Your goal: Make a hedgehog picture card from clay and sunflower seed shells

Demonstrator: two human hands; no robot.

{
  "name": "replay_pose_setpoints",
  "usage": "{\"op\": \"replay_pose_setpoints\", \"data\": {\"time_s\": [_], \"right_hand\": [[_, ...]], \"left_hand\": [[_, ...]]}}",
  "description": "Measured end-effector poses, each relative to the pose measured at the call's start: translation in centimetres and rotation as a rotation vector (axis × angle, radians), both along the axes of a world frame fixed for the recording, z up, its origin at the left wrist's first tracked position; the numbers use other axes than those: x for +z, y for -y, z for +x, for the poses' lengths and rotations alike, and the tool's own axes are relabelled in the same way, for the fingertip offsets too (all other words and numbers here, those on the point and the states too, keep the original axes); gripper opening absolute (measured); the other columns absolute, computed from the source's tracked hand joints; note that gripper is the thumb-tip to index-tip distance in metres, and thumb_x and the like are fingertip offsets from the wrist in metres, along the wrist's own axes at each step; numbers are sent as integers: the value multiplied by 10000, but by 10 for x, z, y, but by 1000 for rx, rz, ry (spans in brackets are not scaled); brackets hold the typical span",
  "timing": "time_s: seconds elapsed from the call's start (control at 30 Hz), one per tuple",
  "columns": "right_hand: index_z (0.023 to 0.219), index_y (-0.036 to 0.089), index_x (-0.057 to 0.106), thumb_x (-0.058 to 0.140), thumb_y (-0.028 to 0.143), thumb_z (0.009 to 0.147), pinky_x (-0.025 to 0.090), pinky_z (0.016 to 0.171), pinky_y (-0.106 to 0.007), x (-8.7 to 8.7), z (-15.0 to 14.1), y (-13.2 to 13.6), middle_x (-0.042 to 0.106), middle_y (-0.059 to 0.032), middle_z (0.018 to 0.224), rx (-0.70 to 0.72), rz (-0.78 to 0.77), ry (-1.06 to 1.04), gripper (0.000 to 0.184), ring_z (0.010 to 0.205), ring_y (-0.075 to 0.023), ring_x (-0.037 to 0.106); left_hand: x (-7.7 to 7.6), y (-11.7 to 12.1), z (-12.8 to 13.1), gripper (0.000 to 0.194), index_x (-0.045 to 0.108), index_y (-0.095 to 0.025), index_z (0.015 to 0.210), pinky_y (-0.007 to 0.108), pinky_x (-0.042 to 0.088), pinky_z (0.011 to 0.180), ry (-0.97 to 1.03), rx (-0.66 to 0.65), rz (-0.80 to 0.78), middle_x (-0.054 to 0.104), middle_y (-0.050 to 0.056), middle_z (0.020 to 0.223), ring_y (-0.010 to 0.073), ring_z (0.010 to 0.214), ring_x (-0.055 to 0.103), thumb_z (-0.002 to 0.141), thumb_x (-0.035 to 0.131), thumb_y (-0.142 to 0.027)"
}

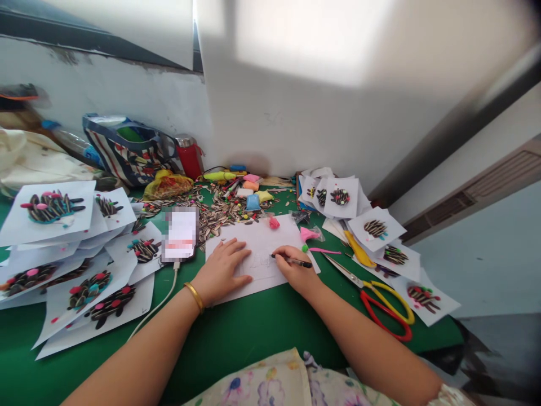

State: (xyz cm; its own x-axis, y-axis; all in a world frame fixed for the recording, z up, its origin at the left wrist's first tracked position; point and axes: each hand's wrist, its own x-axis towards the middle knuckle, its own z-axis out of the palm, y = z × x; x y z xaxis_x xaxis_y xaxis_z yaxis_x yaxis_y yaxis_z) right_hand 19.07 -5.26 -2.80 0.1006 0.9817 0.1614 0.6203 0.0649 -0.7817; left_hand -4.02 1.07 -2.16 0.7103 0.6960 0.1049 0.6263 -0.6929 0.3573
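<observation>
A sheet of white paper (236, 290) lies on the green table in front of me, with faint drawn lines near its middle. My left hand (224, 268) rests flat on the left part of the sheet, fingers spread, a gold bangle on the wrist. Closed around a black pen (301, 262), my right hand (298, 276) sits on the right part, the pen's tip at the drawn lines. A lump of pinkish-red clay (274, 223) in clear wrapping is on the sheet's far edge. Just beyond the right hand is pink clay (310, 234) in a bag.
Sunflower seeds (215, 211) and coloured clay packs (252, 202) spread at the back. Seed-decorated paper cards (59, 211) pile up left; more cards (377, 228) lie right. Red-and-yellow scissors (380, 301) lie by my right forearm. A phone (180, 234) on a cable is left of the sheet.
</observation>
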Motion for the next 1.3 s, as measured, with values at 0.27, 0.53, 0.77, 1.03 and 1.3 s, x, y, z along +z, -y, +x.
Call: {"op": "replay_pose_setpoints", "data": {"time_s": [0.27, 0.53, 0.77, 1.03, 1.3], "right_hand": [[864, 216, 684, 515, 238, 819, 462, 731, -280, 0, 2, 0, 691, -17, 833, -28, 18, -24, 176, 796, -178, 621], [817, 222, 677, 501, 216, 801, 456, 688, -275, 2, 3, 0, 683, -9, 789, -53, 6, 4, 176, 751, -173, 611], [818, 222, 677, 510, 204, 803, 448, 722, -278, 2, 1, 0, 680, -9, 806, -46, 20, 41, 169, 778, -172, 610], [764, 217, 675, 494, 191, 776, 418, 609, -252, 5, 1, 1, 638, 13, 673, -65, -13, -9, 183, 627, -147, 556], [768, 227, 682, 504, 188, 766, 410, 616, -252, 3, -1, 1, 652, 10, 700, -64, 2, 27, 182, 658, -150, 561]], "left_hand": [[-2, 0, -1, 610, 551, -246, 1306, 535, 202, 1161, 18, -1, 4, 479, 91, 1433, 325, 1377, 340, 756, 682, -476], [-2, -1, -2, 609, 553, -255, 1306, 535, 201, 1162, 25, 6, -3, 478, 90, 1437, 324, 1383, 336, 750, 690, -462], [-1, -1, -1, 603, 560, -248, 1298, 535, 207, 1162, 22, 9, 3, 482, 94, 1436, 323, 1380, 345, 748, 693, -457], [-6, -3, -3, 597, 554, -252, 1305, 526, 208, 1165, 22, 0, 24, 478, 91, 1439, 316, 1382, 343, 760, 680, -459], [-6, -3, -3, 595, 555, -253, 1306, 525, 211, 1165, 26, 2, 38, 479, 86, 1439, 319, 1382, 341, 764, 673, -470]]}}
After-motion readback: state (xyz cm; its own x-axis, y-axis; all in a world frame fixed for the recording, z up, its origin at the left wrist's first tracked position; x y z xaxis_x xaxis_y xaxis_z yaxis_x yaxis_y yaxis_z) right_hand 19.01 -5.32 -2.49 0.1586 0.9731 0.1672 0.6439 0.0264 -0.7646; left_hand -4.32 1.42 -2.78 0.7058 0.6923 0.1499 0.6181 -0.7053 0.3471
